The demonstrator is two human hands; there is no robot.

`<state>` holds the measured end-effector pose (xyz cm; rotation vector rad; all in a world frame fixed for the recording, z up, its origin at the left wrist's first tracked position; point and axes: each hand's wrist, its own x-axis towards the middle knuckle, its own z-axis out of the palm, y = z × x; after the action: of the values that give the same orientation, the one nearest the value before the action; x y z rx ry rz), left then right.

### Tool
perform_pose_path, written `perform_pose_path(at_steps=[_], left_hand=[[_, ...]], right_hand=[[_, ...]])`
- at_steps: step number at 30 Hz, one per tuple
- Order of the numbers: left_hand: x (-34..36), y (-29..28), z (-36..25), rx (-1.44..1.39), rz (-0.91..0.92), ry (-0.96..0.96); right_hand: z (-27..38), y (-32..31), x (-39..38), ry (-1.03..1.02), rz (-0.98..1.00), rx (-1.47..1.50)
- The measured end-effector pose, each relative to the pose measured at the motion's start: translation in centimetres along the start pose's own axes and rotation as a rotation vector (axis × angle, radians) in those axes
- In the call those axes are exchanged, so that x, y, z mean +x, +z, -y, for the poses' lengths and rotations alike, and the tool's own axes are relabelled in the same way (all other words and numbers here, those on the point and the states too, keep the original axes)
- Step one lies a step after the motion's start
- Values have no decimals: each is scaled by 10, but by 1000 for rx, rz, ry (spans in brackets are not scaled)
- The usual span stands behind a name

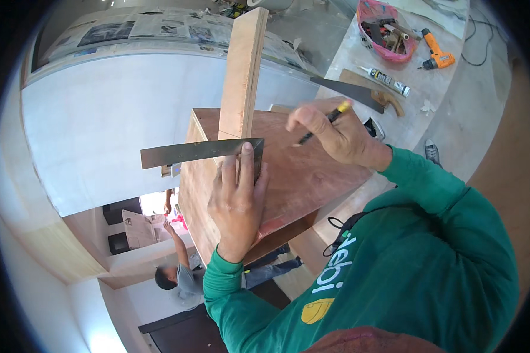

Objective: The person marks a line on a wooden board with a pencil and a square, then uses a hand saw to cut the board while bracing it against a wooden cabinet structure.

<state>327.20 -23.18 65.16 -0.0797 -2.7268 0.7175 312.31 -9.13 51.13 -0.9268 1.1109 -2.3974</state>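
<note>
I see my left hand (238, 197) pressing flat on a square (201, 152) laid across the plank (242, 70), while my right hand (335, 135) pinches a pencil (325, 122) above the board (300, 170).

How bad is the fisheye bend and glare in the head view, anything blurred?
Head view: dark vignette around the circular rim; the white wall bows strongly; the steel square under the left hand stays sharp with mild sheen; the right hand with its pencil shows slight softness; the doorway area lower left is blown out.
</note>
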Motion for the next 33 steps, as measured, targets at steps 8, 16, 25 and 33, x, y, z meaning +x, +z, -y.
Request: perform_pose_path(at_steps=[8,16,25,33], left_hand=[[5,-7,-2,46,53,-2],[3,-1,5,53,48,-10],[4,-1,5,59,30,12],[-1,3,7,10,8,-29]], right_hand=[[-28,23,8,-219,127,-127],[-34,22,13,-281,162,-166],[-46,-12,-8,-141,241,-297],[-54,21,19,97,144,0]])
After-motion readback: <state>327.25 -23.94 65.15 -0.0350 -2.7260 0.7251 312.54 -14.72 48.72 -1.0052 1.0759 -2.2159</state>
